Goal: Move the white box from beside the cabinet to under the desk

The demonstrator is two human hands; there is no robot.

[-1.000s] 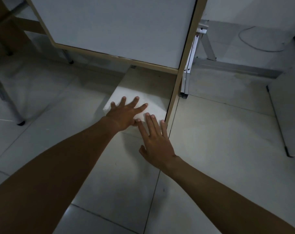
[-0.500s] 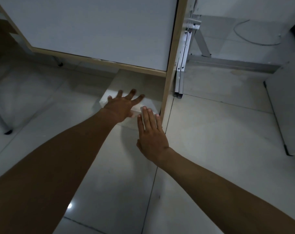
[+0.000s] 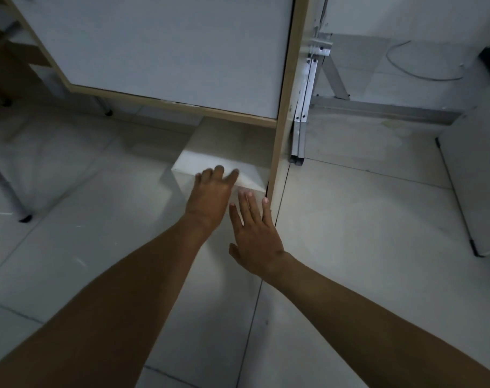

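Your left hand [image 3: 211,191] lies flat, fingers spread, on the box [image 3: 227,161]; your right hand [image 3: 256,233] is flat too. The box's long axis runs back under the desk [image 3: 160,51].

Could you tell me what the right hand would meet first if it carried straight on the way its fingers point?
Most likely the near face of the white box: the right hand lies flat, fingers aimed forward just short of it, close beside the desk's wooden side panel. Depth is unclear, so contact may already exist.
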